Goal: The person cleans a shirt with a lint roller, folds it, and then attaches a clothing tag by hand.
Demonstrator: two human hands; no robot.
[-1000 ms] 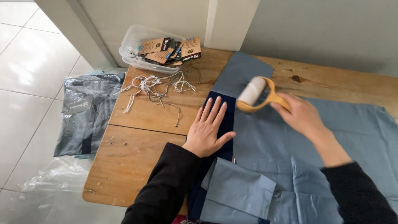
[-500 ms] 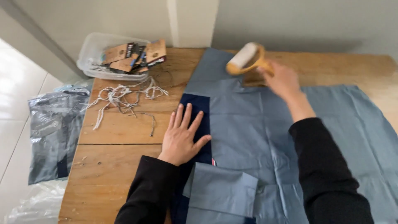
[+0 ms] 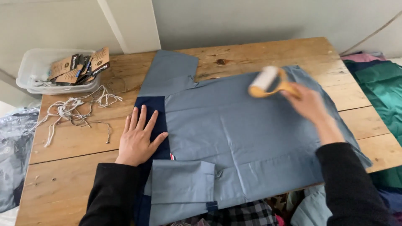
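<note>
At the far left, a clear plastic tub (image 3: 39,77) is sitting on the corner of the wooden table (image 3: 71,142), holding brown and black cardboard hang tags (image 3: 79,65). Just beside it, a tangle of white string (image 3: 73,109) is lying loose on the boards.

The left hand (image 3: 140,138) is lying flat, palm down, with fingers spread apart, pressing on the dark navy panel (image 3: 153,109) at the edge of a grey-blue shirt (image 3: 234,138); it is gripping nothing. The shirt is lying spread across the middle of the table, one short sleeve pointing toward the wall and another folded over at the near edge.

Further right, the right hand (image 3: 310,102) is curling closed around the orange handle of a lint roller (image 3: 268,81), whose white roll is resting on the upper part of the shirt; both are blurred.

At the far right, green (image 3: 383,90) and pink fabric (image 3: 362,57) is lying past the table edge.
</note>
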